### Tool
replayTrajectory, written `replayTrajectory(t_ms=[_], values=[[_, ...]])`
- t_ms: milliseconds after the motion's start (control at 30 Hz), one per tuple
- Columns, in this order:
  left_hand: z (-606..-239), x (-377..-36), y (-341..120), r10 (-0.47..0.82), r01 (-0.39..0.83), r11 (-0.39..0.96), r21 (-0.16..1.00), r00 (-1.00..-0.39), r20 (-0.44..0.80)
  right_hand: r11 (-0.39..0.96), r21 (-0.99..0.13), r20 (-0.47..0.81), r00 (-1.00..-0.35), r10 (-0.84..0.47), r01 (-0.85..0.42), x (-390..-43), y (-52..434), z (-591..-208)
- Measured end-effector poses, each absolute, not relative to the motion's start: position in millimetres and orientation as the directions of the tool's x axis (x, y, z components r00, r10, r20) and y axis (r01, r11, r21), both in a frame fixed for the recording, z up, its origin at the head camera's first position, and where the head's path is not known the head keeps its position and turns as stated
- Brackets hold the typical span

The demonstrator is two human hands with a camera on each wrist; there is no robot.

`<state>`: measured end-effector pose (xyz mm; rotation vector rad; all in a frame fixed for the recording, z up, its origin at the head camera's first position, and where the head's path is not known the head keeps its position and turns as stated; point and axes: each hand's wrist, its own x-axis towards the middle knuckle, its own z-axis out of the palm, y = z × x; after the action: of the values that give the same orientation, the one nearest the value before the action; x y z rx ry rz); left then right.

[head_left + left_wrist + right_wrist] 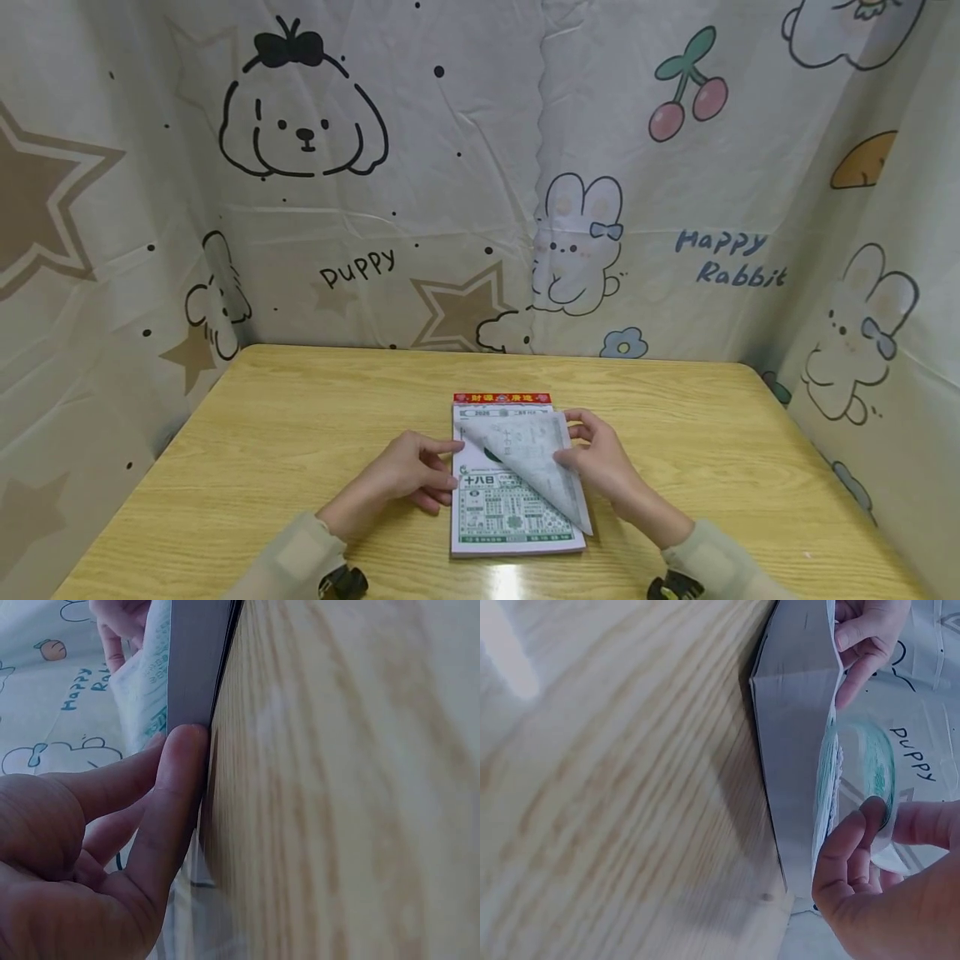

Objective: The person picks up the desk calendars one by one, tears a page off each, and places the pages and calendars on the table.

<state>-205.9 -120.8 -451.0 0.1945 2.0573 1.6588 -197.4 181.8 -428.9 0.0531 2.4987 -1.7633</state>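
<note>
Paper calendar pad lay on wooden table | left hand pressed its edge, fingers straight | right hand pinched the lifted top sheet

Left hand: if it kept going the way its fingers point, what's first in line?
The calendar pad: the left hand points right and its fingertips already touch the pad's left edge. Farther along, probably the folded page.
</note>
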Motion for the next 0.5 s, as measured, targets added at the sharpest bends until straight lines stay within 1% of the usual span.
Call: replayTrajectory(t_ms=[267,500], values=[[-450.6,-208.9,-123.0,0.431,-0.194,0.235,0.952,-0.857,-0.281,0.311,-0.946,-0.115,-0.992,-0.058,0.092,-203.4,186.7,-429.4],[-452.8,-209.7,-124.2,0.439,-0.193,0.218,0.957,-0.856,-0.272,0.323,-0.941,-0.134,-0.989,-0.07,0.104,-204.0,187.6,-429.1]])
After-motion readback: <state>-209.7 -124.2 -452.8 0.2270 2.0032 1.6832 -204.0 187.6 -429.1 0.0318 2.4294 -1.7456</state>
